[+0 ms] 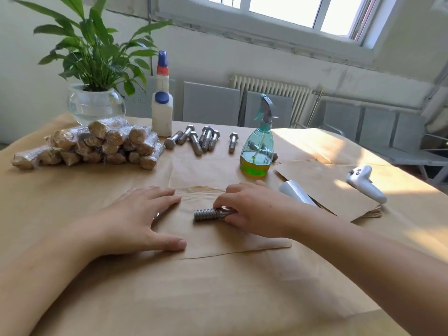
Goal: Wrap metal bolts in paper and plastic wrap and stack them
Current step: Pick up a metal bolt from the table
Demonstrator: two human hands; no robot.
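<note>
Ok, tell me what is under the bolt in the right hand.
The bolt lies on a brown paper sheet, which the left hand presses flat. The right hand covers the bolt's head end. What lies beneath the sheet is hidden.

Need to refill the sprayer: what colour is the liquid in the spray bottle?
Yellow-green, low in the teal spray bottle; head view.

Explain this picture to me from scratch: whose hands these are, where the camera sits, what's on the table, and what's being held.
There is no machine: a person's bare hands, filmed by a head-worn camera looking down. The right hand grips a metal bolt lying on a brown paper sheet; the left hand presses flat on that sheet. Farther back lie loose bolts, a pile of wrapped bolts, a spray bottle, two white bottles, a potted plant, a plastic wrap roll and a white controller.
</note>
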